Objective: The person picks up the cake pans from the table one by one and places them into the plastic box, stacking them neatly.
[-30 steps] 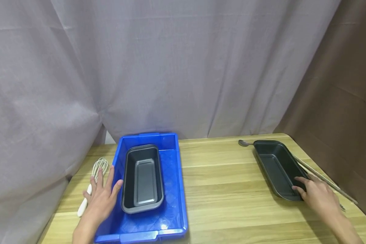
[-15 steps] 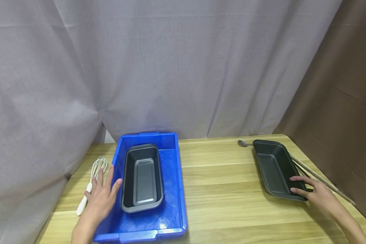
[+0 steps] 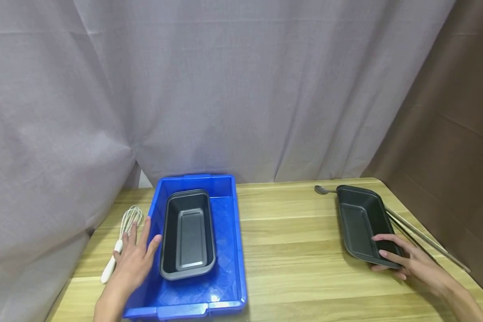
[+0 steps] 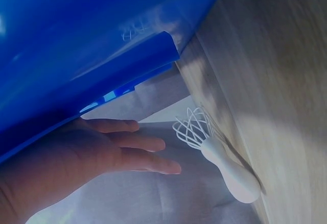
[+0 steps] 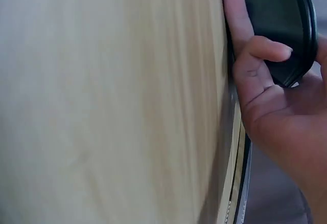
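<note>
On the right of the table, my right hand (image 3: 418,267) grips the near end of a dark loaf pan (image 3: 356,226). Thumb and finger lie over its rim, while other fingers reach underneath, as the right wrist view shows. That near end looks slightly raised off the table. My left hand (image 3: 133,264) rests with spread fingers at the left wall of a blue bin (image 3: 230,279), holding nothing. A second dark loaf pan (image 3: 191,239) lies inside the bin. Close to the left fingers, a whisk (image 4: 230,173) with a white handle lies on the table, partly hidden in the head view.
A spoon (image 3: 322,190) lies at the back, its handle running behind the right pan. Long thin rods (image 3: 430,241) lie along the table's right side. Bare wood table (image 3: 290,250) separates bin and right pan. Grey curtain (image 3: 225,89) hangs behind.
My right hand has shifted its fingers beneath the right pan's near end, which has risen and turned slightly, uncovering more of the rods. My left hand has stayed in place.
</note>
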`<state>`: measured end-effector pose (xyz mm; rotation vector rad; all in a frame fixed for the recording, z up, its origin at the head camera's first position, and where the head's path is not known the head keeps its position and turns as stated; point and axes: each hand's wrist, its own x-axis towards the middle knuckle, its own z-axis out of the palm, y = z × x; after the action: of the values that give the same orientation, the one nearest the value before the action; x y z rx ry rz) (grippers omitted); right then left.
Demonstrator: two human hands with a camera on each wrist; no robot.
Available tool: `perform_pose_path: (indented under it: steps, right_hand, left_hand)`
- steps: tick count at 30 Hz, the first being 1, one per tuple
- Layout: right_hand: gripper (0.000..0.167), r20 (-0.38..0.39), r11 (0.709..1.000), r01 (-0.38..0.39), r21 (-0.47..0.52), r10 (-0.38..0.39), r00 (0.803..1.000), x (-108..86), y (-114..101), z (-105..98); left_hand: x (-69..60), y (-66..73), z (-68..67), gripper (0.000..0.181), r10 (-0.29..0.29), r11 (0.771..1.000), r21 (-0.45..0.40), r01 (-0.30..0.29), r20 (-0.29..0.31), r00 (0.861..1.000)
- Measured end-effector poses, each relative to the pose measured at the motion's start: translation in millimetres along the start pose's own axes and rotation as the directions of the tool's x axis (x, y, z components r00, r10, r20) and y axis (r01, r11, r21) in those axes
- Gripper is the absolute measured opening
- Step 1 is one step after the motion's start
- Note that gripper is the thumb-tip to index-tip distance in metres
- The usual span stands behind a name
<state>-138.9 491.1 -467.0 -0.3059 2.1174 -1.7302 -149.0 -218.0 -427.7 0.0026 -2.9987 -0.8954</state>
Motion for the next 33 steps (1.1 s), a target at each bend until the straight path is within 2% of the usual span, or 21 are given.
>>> perform_pose_path:
  steps: [2, 5, 9, 11, 16, 23, 29, 31, 33]
  right_hand:
    - [0.053, 0.008, 1.000, 0.011, 0.012, -0.011, 1.000, -0.2, 0, 3]
    - [0.055, -0.027, 0.999, 0.017, -0.036, -0.018, 0.999, 0.1, -3, 11]
    - [0.057, -0.057, 0.996, 0.026, -0.083, -0.031, 0.998, 4.0, -11, 26]
    - [0.057, -0.058, 0.997, 0.026, -0.076, -0.031, 0.998, 7.4, -18, 35]
    - [0.055, -0.020, 0.999, 0.024, -0.025, -0.024, 1.000, 18.8, -44, 61]
    - [0.052, 0.009, 0.999, 0.026, -0.035, -0.026, 1.000, 40.1, -91, 110]
    - [0.073, 0.050, 0.998, 0.049, -0.038, -0.047, 0.998, 58.6, -120, 146]
    - [0.079, 0.072, 0.998, 0.053, -0.027, -0.051, 0.996, 64.1, -127, 156]
    - [0.083, 0.091, 0.998, 0.058, -0.007, -0.057, 0.994, 68.8, -132, 165]
  left_hand:
    - [0.2, 2.3, -2.7, 0.072, -0.012, 1.000, 0.014, 0.012, 0.034, 0.999]
    - [0.1, 2.8, -3.9, 0.072, -0.022, 0.999, 0.026, 0.021, 0.054, 0.998]
    - [0.6, 1.7, -3.7, 0.073, -0.025, 0.999, 0.030, 0.023, 0.058, 0.998]
    - [0.4, 1.4, -3.5, 0.073, -0.022, 0.999, 0.030, 0.020, 0.053, 0.998]
    - [-1.0, 1.8, -3.5, 0.072, -0.018, 1.000, 0.022, 0.017, 0.044, 0.999]
    - [0.4, 0.6, -2.9, 0.073, -0.014, 1.000, -0.005, 0.014, 0.046, 0.999]
    - [1.4, -3.7, 5.6, 0.074, 0.031, 0.999, -0.026, -0.032, -0.052, 0.998]
    - [1.6, -3.2, 6.3, 0.073, 0.034, 0.999, -0.023, -0.035, -0.056, 0.998]
    - [2.4, -1.5, 4.8, 0.073, 0.026, 1.000, -0.011, -0.026, -0.026, 0.999]
